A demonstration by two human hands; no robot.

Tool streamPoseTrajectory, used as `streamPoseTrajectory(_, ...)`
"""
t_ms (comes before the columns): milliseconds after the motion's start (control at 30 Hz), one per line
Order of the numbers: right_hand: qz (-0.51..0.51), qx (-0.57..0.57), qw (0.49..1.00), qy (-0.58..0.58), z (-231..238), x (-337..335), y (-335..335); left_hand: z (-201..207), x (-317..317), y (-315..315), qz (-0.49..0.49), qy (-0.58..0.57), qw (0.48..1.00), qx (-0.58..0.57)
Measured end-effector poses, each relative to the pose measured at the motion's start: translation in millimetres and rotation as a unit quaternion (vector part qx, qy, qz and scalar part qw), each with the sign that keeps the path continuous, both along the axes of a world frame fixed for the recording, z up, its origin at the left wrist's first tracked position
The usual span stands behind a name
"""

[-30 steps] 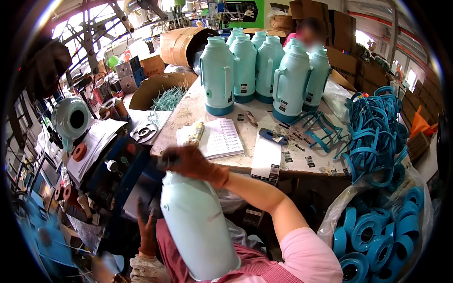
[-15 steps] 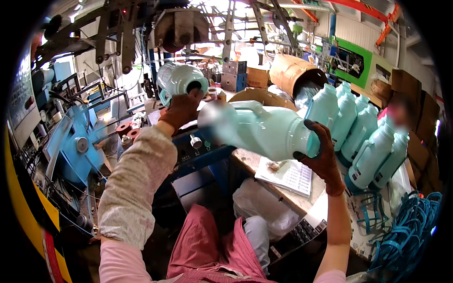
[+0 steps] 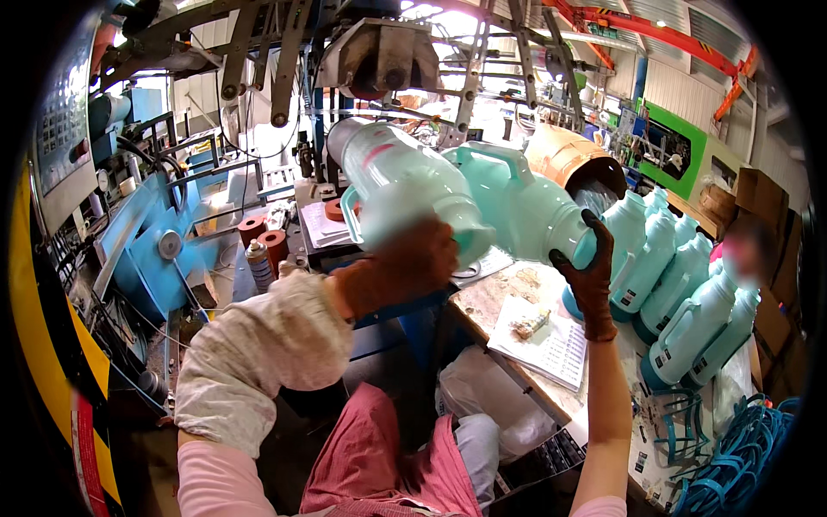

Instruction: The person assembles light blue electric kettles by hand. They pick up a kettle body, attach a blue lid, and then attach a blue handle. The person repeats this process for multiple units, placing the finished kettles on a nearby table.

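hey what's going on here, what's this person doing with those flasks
A seated person in brown gloves is handling two pale green flasks, both tilted on their sides. The right grip holds the right-hand flask by its mouth end. The left grip is at the neck of the left-hand flask, its fingers partly blurred. More such flasks stand on the table to the right.

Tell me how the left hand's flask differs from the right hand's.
The left-hand flask shows a pinkish-red patch; the right-hand flask shows none. The left-hand flask's handle faces picture left; the right-hand flask's handle faces up. Both are pale green and tilted, mouths toward picture right.
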State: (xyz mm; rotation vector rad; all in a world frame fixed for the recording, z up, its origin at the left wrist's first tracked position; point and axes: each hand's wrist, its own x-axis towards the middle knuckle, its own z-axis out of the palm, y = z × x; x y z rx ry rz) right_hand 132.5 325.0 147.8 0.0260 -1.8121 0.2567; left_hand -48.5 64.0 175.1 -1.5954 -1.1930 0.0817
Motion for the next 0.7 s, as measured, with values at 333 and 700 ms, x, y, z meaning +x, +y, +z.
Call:
streamPoseTrajectory(333, 0.1, -0.04, 0.994, 0.0, 7, -33, -30, -113, 141, -64, -0.341, 0.029, 0.928, -0.149)
streamPoseTrajectory(700, 0.07, 0.151, 0.983, -0.082, 24, -152, -122, -221, 80, -10, -0.183, -0.519, 0.818, -0.168)
